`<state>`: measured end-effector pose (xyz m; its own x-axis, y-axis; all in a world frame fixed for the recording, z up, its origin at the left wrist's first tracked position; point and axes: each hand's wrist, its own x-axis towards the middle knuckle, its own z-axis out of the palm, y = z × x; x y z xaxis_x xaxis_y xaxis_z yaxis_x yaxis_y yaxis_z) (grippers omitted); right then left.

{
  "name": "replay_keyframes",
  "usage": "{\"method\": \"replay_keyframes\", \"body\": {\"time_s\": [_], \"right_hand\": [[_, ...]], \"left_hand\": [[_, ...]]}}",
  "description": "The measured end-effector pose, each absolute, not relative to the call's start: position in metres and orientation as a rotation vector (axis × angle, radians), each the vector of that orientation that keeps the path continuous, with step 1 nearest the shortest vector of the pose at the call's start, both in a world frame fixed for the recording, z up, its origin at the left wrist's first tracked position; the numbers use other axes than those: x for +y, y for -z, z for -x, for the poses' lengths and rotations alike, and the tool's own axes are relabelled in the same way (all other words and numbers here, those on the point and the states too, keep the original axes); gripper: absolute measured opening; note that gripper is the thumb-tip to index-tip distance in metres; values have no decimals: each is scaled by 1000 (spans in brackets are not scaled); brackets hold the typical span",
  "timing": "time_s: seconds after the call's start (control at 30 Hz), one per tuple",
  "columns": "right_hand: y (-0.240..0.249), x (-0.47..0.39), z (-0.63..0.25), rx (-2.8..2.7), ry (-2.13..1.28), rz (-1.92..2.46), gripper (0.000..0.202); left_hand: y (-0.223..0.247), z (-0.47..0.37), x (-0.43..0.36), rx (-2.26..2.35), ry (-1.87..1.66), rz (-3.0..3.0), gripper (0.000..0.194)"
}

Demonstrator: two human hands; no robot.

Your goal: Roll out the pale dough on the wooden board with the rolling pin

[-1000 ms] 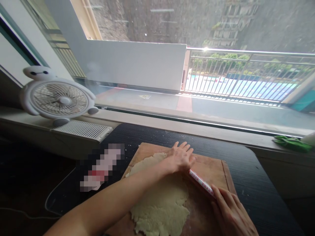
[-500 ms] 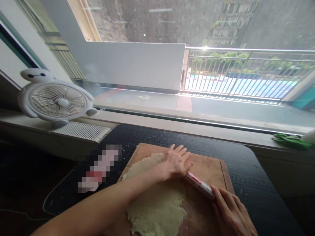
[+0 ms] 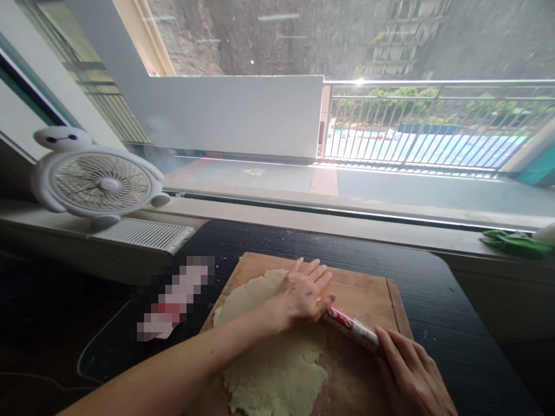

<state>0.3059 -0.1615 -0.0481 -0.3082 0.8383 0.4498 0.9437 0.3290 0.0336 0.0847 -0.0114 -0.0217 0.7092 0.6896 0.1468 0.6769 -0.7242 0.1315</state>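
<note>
The left hand [image 3: 303, 292] lies flat, palm down, fingers spread and pointing toward the far edge, its bare forearm stretching in from the lower left corner, while the right hand [image 3: 411, 378] enters at lower right, fingers extended and pressing flat.

Black table [image 3: 433, 300] by window; wooden cutting board [image 3: 368, 292] lies mid-near on it, blurred pinkish obj [image 3: 176, 297] to its left.

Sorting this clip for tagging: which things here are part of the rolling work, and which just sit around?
In use: left hand, right hand, roller, dough, wooden board.

Lying about: fan, white grille, green cloth.
</note>
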Motion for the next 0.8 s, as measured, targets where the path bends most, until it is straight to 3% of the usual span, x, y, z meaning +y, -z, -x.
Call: {"method": "replay_keyframes", "body": {"time_s": [0.23,0.47,0.7,0.8], "right_hand": [[54,-149,-316,-2183,349,1783,40],[54,-161,-308,-2214,380,1600,39],[57,-144,-317,-2164,336,1766,40],[60,-152,-317,-2179,300,1707,40]], "left_hand": [[22,-116,29,1303,-153,-2704,58],[24,-88,-11,1215,-335,-2827,51],[22,-120,32,1343,-136,-2652,56],[22,-111,16,1329,-218,-2710,52]]}}
